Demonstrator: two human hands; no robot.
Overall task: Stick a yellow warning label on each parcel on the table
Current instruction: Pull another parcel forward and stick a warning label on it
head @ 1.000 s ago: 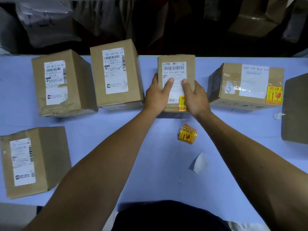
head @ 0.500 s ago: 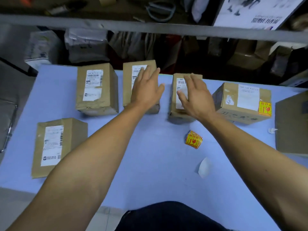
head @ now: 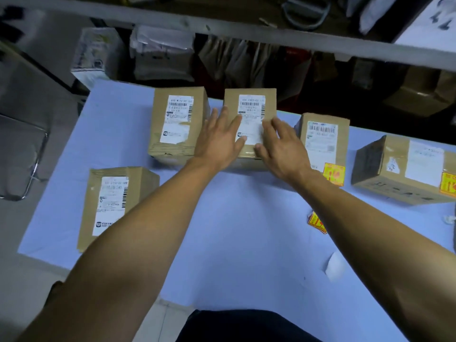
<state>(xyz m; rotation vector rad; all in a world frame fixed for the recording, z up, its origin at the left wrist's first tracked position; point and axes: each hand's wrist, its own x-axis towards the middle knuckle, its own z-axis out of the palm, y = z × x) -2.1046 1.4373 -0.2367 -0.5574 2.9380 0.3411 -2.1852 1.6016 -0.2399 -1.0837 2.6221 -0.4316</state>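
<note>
We are working along a blue-covered table [head: 246, 243], left to right. Near its left edge, toward us, a cardboard parcel [head: 116, 206] is lying with only a white shipping label showing, and at the far left corner a second unlabelled parcel [head: 177, 124] is standing beside the one we are reaching for. Our left hand [head: 219, 141] is lying with fingers straight and spread over the left side of that middle parcel [head: 250, 112], and our right hand [head: 281, 146] is resting loosely spread on its right side, thumb on the shipping label; neither is gripping anything. To do this step well, we are judging that we should be drawing the box squarely toward us with both palms, keeping a bare patch of cardboard beside the shipping label free for the sticker. Right of it, a parcel [head: 323, 141] is already carrying a yellow warning label [head: 333, 172] at its near corner, and the parcel at the right edge [head: 404, 169] is showing another [head: 447, 183], cut off by the frame. The stack of yellow warning labels [head: 317, 222] is lying on the table near our right forearm, partly hidden behind it, with a white backing scrap [head: 335, 266] nearer us. The printing on all the labels is too blurred for us to be reading.
</note>
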